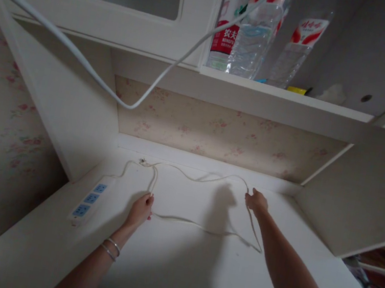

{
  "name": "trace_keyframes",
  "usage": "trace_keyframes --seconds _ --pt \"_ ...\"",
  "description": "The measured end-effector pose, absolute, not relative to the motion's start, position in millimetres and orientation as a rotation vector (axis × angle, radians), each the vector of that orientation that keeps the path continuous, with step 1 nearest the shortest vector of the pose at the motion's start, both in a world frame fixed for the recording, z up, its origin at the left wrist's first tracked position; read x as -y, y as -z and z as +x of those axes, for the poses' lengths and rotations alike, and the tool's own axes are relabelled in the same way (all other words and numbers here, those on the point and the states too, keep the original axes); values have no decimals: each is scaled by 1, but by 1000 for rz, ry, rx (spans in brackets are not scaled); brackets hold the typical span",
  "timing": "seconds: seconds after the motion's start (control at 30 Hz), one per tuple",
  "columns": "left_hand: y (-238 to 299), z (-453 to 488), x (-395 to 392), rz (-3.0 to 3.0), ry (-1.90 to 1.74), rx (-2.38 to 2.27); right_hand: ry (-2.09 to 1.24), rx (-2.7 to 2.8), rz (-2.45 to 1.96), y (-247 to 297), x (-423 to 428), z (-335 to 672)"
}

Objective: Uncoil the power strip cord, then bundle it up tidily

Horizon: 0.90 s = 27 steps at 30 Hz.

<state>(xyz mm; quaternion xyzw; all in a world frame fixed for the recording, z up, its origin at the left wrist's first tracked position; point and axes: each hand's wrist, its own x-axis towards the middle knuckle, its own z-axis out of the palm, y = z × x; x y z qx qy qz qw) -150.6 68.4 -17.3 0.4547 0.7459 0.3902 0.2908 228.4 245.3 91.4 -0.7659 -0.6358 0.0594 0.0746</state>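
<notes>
A thin white cable [194, 178] lies in loops on the white desk [170, 269]. My left hand [139, 210] is closed on one stretch of it, near the desk's middle left. My right hand [257, 201] pinches another stretch farther back and to the right. Between the two hands the cable runs in an arc along the back of the desk and in a second strand [200, 226] nearer me. A white power strip [89, 199] with blue sockets lies left of my left hand. Two thin bracelets sit on my left wrist.
A thick white cord [81, 59] hangs across the upper left, up to a shelf [283, 94] holding three plastic water bottles [255, 31]. Cabinet panels close in both sides. Flowered wallpaper [224, 132] backs the desk. Clutter shows at the lower right.
</notes>
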Motion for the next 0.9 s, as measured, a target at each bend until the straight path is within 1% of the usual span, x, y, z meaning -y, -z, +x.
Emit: trace_keyframes --seconds 0.1,0.23,0.33,0.43,0.53,0.6,0.73,0.9 --pt "14 -148 -71 1288 -947 -2036 -245 1940 -2301 -86 -250 222" --pt "6 -153 -75 1432 -796 -2144 -273 2050 -2136 -87 -240 195" --pt "-3 -167 -82 1543 -696 -2239 -240 2110 -1932 -92 -214 165" --pt "-15 -185 -95 1654 -609 -2335 -287 2164 -1702 -88 -166 133" --pt "-26 -203 -117 1750 -528 -2423 -522 2116 -1260 -69 -102 103" --pt "-30 -213 -132 1782 -477 -2482 -606 2080 -1149 -50 -61 87" --pt "-29 -229 -153 1799 -368 -2577 -623 2145 -1069 -16 -3 76" --pt "-25 -239 -160 1828 -274 -2652 -574 2152 -1053 7 18 92"
